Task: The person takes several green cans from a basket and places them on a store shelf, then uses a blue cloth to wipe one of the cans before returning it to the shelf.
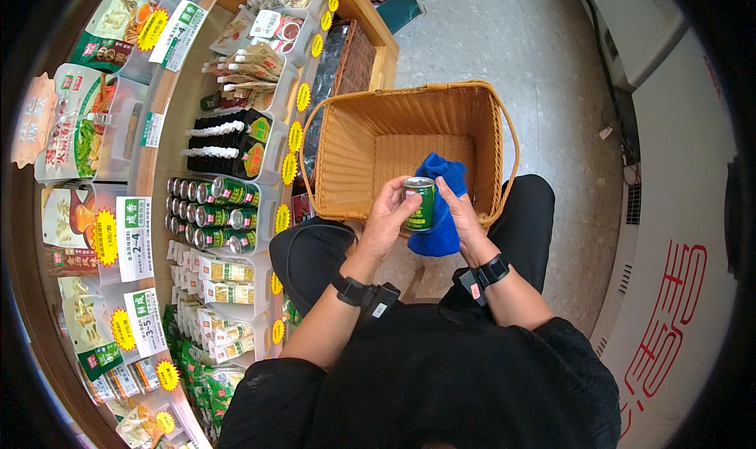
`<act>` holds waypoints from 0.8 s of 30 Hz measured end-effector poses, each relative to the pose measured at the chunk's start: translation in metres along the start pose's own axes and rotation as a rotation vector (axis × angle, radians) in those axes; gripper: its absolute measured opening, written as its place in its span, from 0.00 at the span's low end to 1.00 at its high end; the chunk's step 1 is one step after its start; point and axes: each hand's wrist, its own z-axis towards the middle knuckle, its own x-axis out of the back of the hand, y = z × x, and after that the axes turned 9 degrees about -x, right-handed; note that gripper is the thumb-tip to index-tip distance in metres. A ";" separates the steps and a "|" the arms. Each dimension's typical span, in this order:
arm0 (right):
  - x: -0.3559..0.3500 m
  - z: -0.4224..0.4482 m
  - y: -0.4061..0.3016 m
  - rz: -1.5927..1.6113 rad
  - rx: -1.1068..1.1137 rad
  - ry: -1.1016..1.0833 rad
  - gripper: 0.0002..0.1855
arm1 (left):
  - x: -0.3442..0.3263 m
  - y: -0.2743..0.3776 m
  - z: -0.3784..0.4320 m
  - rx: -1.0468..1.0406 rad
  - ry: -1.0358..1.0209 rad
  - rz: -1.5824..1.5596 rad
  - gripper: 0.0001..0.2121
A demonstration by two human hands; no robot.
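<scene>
A small green can (420,212) with a silver top stands upright in my left hand (387,218), whose fingers and thumb close around its left side. My right hand (460,212) holds a blue cloth (440,236) against the can's right side, its thumb near the rim. Both hands are over the near edge of an empty-looking wicker basket (348,153) with looped handles. To the left, similar green cans (212,215) lie stacked on their sides in a clear plastic bin on the shelf.
Shelves of clear bins hold black pouches (227,142), white packets (227,280) and spouted pouches (254,65), with price tags along the edges. A dark brown wicker box (357,56) is beyond the basket's left side. A white cabinet (667,212) stands at right.
</scene>
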 end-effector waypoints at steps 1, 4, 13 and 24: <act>-0.002 0.000 0.002 0.002 -0.002 0.000 0.14 | -0.005 0.002 -0.001 -0.003 0.022 0.010 0.28; -0.005 -0.003 0.005 0.042 0.034 0.006 0.13 | -0.002 -0.009 -0.007 -0.122 0.006 0.287 0.30; -0.003 -0.015 -0.015 -0.206 -0.184 -0.272 0.25 | 0.014 0.015 -0.014 -0.151 -0.099 1.045 0.29; -0.017 -0.007 0.002 -0.380 0.020 -0.148 0.16 | 0.021 -0.002 -0.043 -0.160 -0.078 0.847 0.30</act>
